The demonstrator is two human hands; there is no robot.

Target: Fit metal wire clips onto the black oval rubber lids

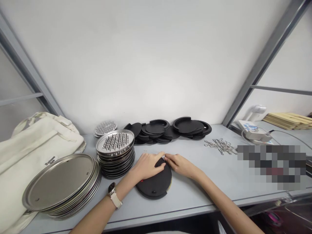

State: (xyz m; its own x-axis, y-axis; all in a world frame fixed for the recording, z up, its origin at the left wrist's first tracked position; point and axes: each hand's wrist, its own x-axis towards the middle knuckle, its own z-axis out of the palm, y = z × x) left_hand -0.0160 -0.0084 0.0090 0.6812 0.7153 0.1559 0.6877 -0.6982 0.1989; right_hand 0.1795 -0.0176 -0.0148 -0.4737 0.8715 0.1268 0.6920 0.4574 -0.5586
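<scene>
Both forearms reach in from the near edge, the left hand point(146, 164) pressing flat on a round black plastic disc point(156, 182) lying on the grey counter point(195, 195), while the right hand point(179, 163) pinches a small shiny metal piece point(163, 158) in its fingers at the disc's far rim. Working well here probably means keeping the disc pinned flat and the piece square to the rim. Small dark print on the cream cloth bag point(36, 143) is too blurred to read.

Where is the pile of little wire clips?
The wire clips lie on the table, right of both hands, in front of the black discs by the wall.
</scene>
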